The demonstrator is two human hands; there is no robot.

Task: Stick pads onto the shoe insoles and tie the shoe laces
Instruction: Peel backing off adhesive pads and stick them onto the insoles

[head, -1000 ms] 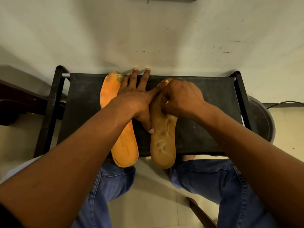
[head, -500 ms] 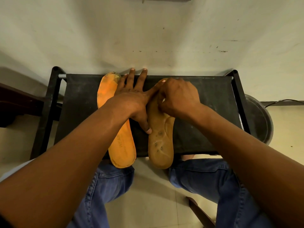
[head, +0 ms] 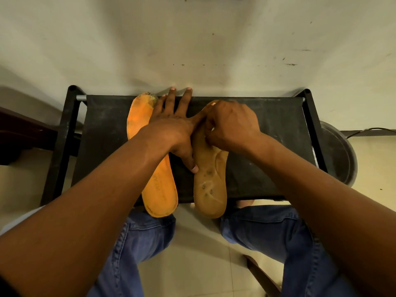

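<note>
Pale, scuffed wall [head: 192, 39] rises behind a low black table [head: 267, 129] where a person in blue jeans [head: 278, 236] sits with both arms reaching forward. Two insoles lie side by side on the dark top, toes toward the wall and heels hanging over the near edge above the person's knees. The orange insole [head: 159, 189] is on the left, the tan insole [head: 211, 189] just beside it on the right, a narrow strip of table between them.

The left hand [head: 171, 129] lies flat and spread across the gap, its palm over the upper part of the orange insole. Its fingers are straight and point toward the wall, its forefinger stretches across the toe of the tan insole, and its thumb presses the tan insole's left edge near the middle.

The right hand [head: 231, 123] sits over the front half of the tan insole with its fingers curled down onto it, the knuckles raised. Whatever lies under those fingertips is hidden, so I cannot tell whether they pinch something or only press.

A round dark bin [head: 340, 159] stands at the table's right end, on the cream floor tiles [head: 192, 254].
</note>
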